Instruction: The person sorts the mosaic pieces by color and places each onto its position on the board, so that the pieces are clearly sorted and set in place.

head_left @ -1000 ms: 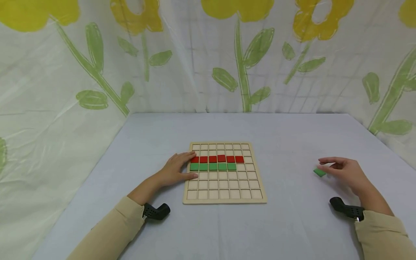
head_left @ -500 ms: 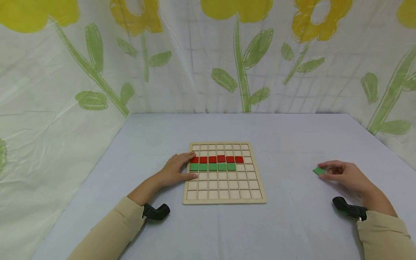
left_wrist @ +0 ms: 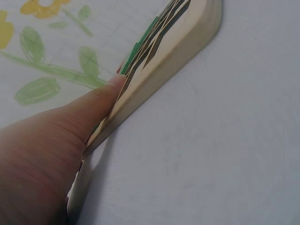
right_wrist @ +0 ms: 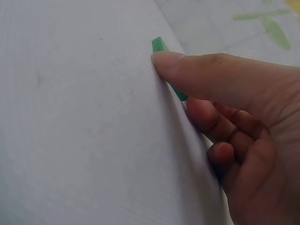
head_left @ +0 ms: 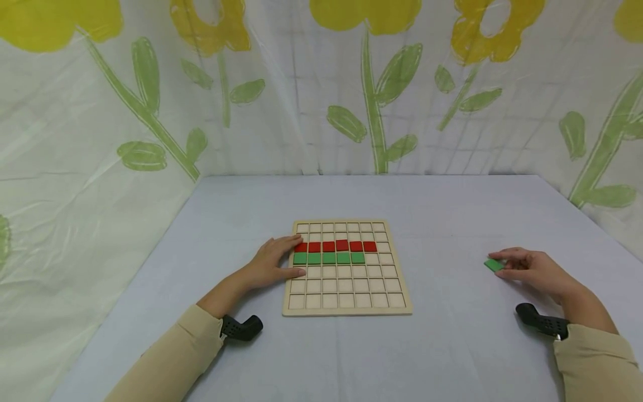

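On the table lies a square wooden grid board (head_left: 331, 301) with a row of red tiles (head_left: 329, 246) and, just nearer, a row of green tiles (head_left: 329, 258). One red tile (head_left: 342, 245) sits slightly crooked. My left hand (head_left: 268, 265) rests on the board's left edge, fingers and thumb spread; the left wrist view has its thumb (left_wrist: 101, 98) lying along the wooden rim. Far to the right, my right hand (head_left: 540, 273) pinches a loose green tile (head_left: 494, 265) between thumb and fingers, low over the table. In the right wrist view the thumb partly hides this tile (right_wrist: 158, 44).
White cloth (head_left: 432, 346) covers the table. A curtain (head_left: 281, 111) with painted yellow flowers hangs behind its back edge and along the sides. A black device is strapped to each wrist, the left one (head_left: 242, 327) near the board.
The right hand's fingers have closed around the loose green tile, which has barely moved. The left hand and the board stay where they were.
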A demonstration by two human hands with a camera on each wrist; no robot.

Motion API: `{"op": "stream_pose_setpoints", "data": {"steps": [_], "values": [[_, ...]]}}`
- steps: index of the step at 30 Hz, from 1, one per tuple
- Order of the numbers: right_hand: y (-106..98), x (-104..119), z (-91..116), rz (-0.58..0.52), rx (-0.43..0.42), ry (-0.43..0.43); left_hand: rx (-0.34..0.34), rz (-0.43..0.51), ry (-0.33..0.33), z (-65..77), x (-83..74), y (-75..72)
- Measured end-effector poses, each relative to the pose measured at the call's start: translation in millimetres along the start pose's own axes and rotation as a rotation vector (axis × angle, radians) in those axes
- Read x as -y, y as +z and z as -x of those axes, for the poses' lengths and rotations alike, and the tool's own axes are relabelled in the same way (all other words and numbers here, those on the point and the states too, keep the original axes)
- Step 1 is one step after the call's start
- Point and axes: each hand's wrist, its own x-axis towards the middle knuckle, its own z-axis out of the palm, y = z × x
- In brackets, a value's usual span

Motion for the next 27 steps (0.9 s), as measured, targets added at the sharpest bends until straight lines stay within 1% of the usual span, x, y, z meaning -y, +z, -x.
{"op": "stream_pose_setpoints", "data": {"steps": [6,14,18,23,27], "values": [[1.8,2.3,-1.3,-0.008,-0.02,0.043,0.001,-0.005,-0.001,-0.2,0.8,0.0],[-0.4,1.3,-1.0,0.028,0.005,0.107,0.003,0.004,-0.006,-0.3,0.0,-0.1],[-0.7,1.0,-0.6,0.026,0.006,0.1,0.006,0.003,-0.007,-0.8,0.1,0.2],[0.4,3.1,-1.8,0.073,-0.014,0.075,0.009,-0.003,-0.006,-0.6,0.3,0.2],[1.3,6.3,-3.3,0.083,-0.014,0.091,0.007,-0.005,0.003,0.0,0.4,-0.4]]}}
